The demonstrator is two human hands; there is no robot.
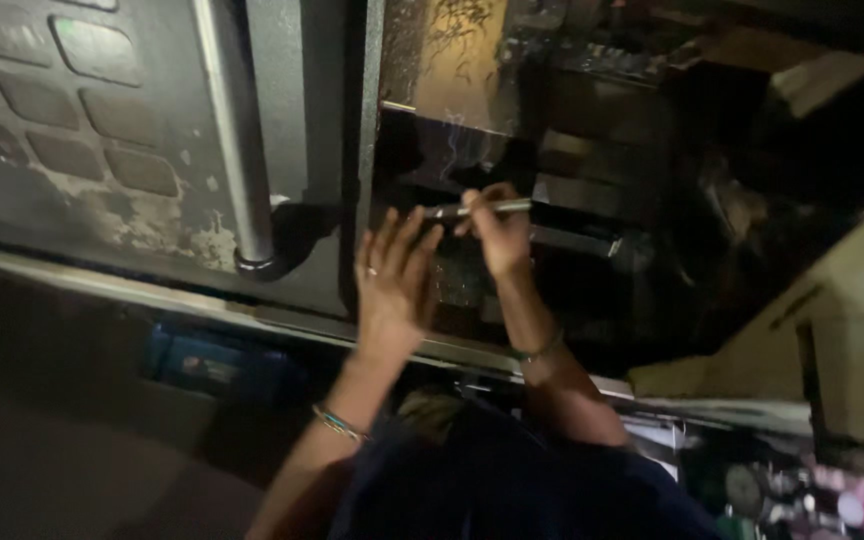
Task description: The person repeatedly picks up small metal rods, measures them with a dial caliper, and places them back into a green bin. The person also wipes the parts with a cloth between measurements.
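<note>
My right hand (495,232) grips a thin silvery rod-like tool (477,209), held level and reaching into a dark machine opening (472,160). The tool's left tip ends by the fingertips of my left hand (392,272). That hand is spread with fingers apart, resting flat against the dark machine face just left of the opening; whether it touches the tool tip I cannot tell. A ring sits on one left finger, and both wrists wear bracelets.
A grey metal door panel with a vertical tube handle (237,140) fills the left. Square keypad buttons (72,90) are at top left. A metal rail (152,295) runs across below. A tan box-like housing (842,320) stands at right. Cluttered small items lie at bottom right.
</note>
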